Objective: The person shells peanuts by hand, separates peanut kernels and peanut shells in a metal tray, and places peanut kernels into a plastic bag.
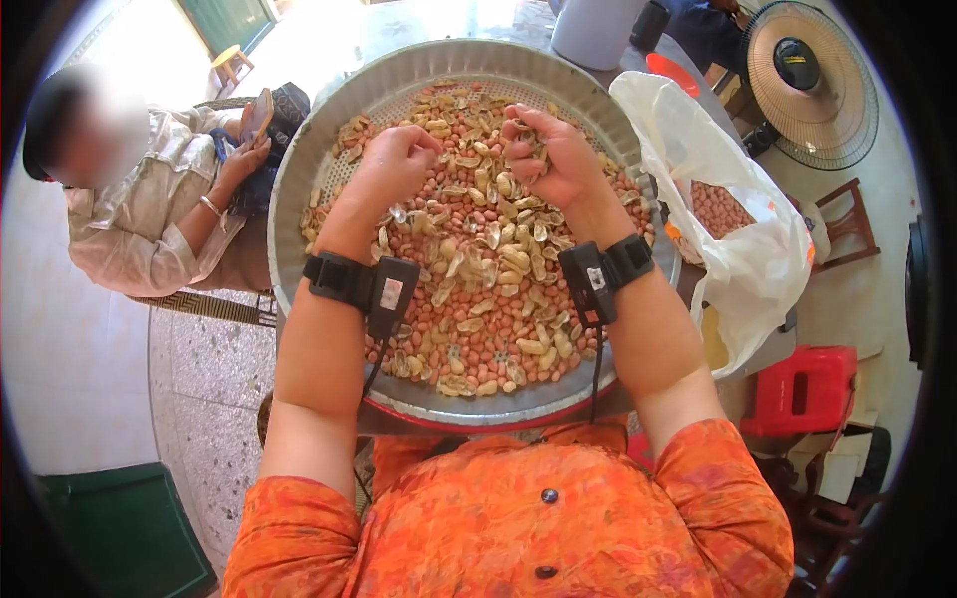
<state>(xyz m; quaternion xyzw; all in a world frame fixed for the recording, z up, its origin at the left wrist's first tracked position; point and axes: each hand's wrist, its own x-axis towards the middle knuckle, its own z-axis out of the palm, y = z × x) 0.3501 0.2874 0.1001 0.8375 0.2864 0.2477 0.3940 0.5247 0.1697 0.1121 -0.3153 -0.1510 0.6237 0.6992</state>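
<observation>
A wide round metal tray [289, 234] holds reddish shelled peanuts [429, 329], whole peanuts in the shell [515, 261] and loose shell pieces. Over its upper left part, my left hand [399, 159] is closed, fingertips pressed together; whatever they may hold is hidden. My right hand [550, 157], over the upper right part, has its fingers curled around peanut shells that show between them. The two hands are apart. Each wrist wears a black strap with a small box.
Right of the tray lies an open white plastic bag [758, 289] with shelled peanuts inside. A fan [809, 85] stands at upper right, a red stool [802, 391] below it. At left sits a person [150, 199] holding a phone. A grey container [595, 30] stands behind the tray.
</observation>
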